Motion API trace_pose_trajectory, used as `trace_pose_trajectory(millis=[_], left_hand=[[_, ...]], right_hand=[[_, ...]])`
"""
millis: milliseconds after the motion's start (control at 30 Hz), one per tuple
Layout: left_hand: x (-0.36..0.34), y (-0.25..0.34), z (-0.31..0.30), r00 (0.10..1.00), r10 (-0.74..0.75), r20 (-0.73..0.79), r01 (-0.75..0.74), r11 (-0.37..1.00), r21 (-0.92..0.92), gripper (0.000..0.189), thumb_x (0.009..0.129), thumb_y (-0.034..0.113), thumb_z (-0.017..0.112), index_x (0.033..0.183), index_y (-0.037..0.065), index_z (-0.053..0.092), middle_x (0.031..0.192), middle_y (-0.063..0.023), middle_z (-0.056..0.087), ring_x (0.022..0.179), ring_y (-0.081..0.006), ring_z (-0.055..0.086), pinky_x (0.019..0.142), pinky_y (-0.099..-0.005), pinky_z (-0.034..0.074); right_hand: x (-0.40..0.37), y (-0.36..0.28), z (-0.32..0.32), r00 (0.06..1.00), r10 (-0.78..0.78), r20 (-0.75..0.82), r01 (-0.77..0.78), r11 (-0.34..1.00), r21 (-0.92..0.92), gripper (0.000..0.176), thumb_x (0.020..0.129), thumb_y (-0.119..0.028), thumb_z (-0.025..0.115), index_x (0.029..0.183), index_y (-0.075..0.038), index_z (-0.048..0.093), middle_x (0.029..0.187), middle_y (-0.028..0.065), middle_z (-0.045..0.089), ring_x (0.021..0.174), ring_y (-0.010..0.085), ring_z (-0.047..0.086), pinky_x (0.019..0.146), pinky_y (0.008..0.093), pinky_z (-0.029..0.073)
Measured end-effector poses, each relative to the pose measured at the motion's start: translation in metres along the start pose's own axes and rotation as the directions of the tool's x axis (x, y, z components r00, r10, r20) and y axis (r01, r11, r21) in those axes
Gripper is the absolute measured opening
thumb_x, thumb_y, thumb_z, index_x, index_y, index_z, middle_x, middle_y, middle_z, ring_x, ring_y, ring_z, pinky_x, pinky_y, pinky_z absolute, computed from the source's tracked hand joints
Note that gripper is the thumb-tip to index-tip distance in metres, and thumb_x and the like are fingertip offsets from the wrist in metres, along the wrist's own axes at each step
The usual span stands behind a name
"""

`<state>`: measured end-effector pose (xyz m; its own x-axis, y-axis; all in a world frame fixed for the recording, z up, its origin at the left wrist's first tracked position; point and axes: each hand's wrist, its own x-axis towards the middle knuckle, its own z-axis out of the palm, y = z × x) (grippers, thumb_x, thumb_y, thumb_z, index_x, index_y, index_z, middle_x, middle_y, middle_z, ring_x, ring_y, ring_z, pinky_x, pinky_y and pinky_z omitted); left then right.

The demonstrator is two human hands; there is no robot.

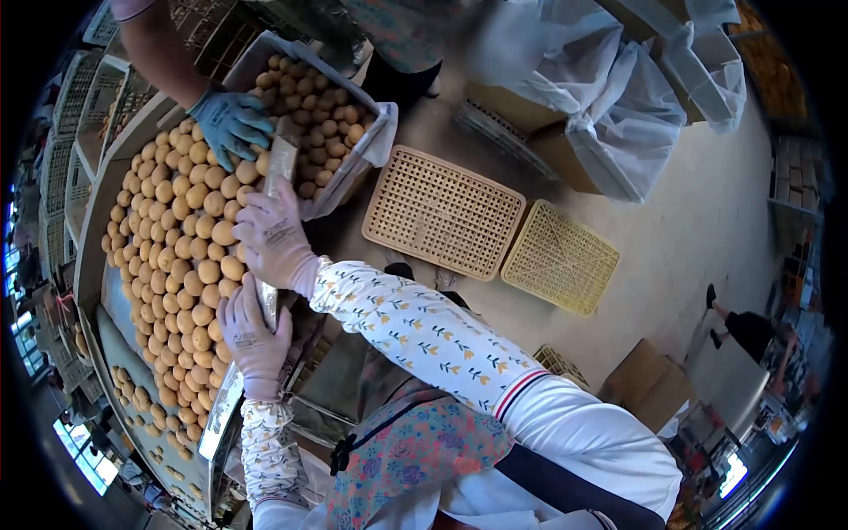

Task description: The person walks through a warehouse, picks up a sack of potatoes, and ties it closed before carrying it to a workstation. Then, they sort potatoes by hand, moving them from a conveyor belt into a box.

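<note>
Rests right hand and left hand beside fruit, over rim with long axis along desk's near edge, pointing toward crate; cannot tell either grip's hold.

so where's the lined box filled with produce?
Head view, upper left of centre: the lined box sits between the sorting table on its left and the tan crate lower right, just above the wearer's right hand.
</note>
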<state>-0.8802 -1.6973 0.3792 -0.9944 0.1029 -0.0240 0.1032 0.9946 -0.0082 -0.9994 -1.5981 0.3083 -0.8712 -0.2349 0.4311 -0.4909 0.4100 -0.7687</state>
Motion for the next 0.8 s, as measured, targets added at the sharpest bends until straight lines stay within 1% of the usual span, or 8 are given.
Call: trace_pose_trajectory(millis=[100,233,333,433,533,600,667,800], left_hand=[[0.002,0.001,0.001,1.0,0.011,0.009,-0.011,1.0,0.008,0.071,0.074,0.024,0.07,0.136,-0.001,0.045,0.119,-0.0151,0.058,0.111,-0.0301,0.054,0.107,-0.0482,0.034],[0.002,0.0,0.003,1.0,0.015,0.015,-0.016,0.999,0.028,0.07,0.075,0.024,0.07,0.136,-0.001,0.045,0.122,-0.0153,0.058,0.112,-0.03,0.054,0.107,-0.0483,0.034],[0.003,0.003,-0.001,1.0,0.026,-0.004,-0.026,0.998,0.064,0.071,0.075,0.024,0.07,0.136,-0.001,0.045,0.122,-0.0157,0.057,0.113,-0.0303,0.054,0.108,-0.0484,0.033],[0.007,0.005,-0.004,0.996,0.075,-0.043,-0.071,0.993,0.089,0.072,0.075,0.024,0.07,0.137,-0.003,0.043,0.123,-0.0166,0.057,0.114,-0.0309,0.053,0.109,-0.0488,0.032],[0.006,0.003,-0.004,0.997,0.029,0.069,-0.027,0.999,-0.029,0.075,0.076,0.023,0.07,0.139,-0.005,0.04,0.123,-0.0186,0.056,0.114,-0.0326,0.053,0.109,-0.049,0.033],[0.0,0.006,0.0,0.993,-0.024,0.116,0.034,0.995,-0.089,0.079,0.078,0.022,0.069,0.141,-0.008,0.033,0.132,-0.0236,0.052,0.112,-0.0366,0.055,0.107,-0.0486,0.036],[0.001,0.005,0.005,0.998,0.002,0.065,0.002,0.998,-0.07,0.078,0.079,0.022,0.069,0.142,-0.008,0.033,0.135,-0.0237,0.051,0.114,-0.0374,0.055,0.107,-0.0483,0.036],[0.0,0.001,0.004,0.996,-0.021,0.089,0.033,0.99,-0.136,0.08,0.078,0.024,0.071,0.141,-0.008,0.033,0.132,-0.0231,0.052,0.116,-0.0385,0.054,0.106,-0.0508,0.035]], right_hand=[[0.002,0.003,-0.005,0.998,0.016,0.059,-0.021,0.996,0.089,0.011,0.073,-0.017,0.062,0.08,-0.009,0.064,0.097,0.0063,0.062,0.115,0.0287,0.05,0.11,0.0605,0.019],[-0.001,0.005,0.005,0.995,0.012,-0.103,-0.002,0.995,0.1,0.009,0.071,-0.012,0.063,0.079,-0.009,0.063,0.093,0.0061,0.061,0.111,0.0286,0.052,0.109,0.0616,0.023],[-0.001,0.004,0.004,0.992,0.022,-0.122,-0.002,0.987,0.161,0.008,0.071,-0.012,0.063,0.079,-0.01,0.063,0.093,0.0059,0.06,0.11,0.0289,0.053,0.109,0.0623,0.023],[-0.001,0.004,0.011,0.988,0.016,-0.154,0.002,0.993,0.115,0.007,0.071,-0.012,0.062,0.078,-0.011,0.063,0.094,0.0057,0.06,0.111,0.029,0.052,0.108,0.0626,0.023],[-0.001,0.005,0.014,0.985,0.019,-0.173,0.001,0.993,0.118,0.007,0.07,-0.013,0.062,0.078,-0.012,0.063,0.096,0.0048,0.06,0.111,0.0288,0.052,0.108,0.063,0.023],[-0.004,0.007,0.017,0.987,0.02,-0.159,-0.004,0.995,0.103,0.011,0.069,-0.015,0.062,0.079,-0.012,0.064,0.096,0.0033,0.06,0.111,0.0281,0.053,0.108,0.063,0.024],[-0.005,0.009,0.02,0.984,0.001,-0.179,0.023,0.991,0.133,0.012,0.067,-0.016,0.062,0.079,-0.013,0.064,0.096,0.0032,0.06,0.11,0.0279,0.053,0.106,0.0635,0.025],[-0.001,0.006,0.015,0.983,-0.011,-0.186,0.041,0.987,0.157,0.016,0.065,-0.016,0.065,0.081,-0.012,0.065,0.095,0.0027,0.06,0.111,0.0277,0.054,0.105,0.0645,0.025]])
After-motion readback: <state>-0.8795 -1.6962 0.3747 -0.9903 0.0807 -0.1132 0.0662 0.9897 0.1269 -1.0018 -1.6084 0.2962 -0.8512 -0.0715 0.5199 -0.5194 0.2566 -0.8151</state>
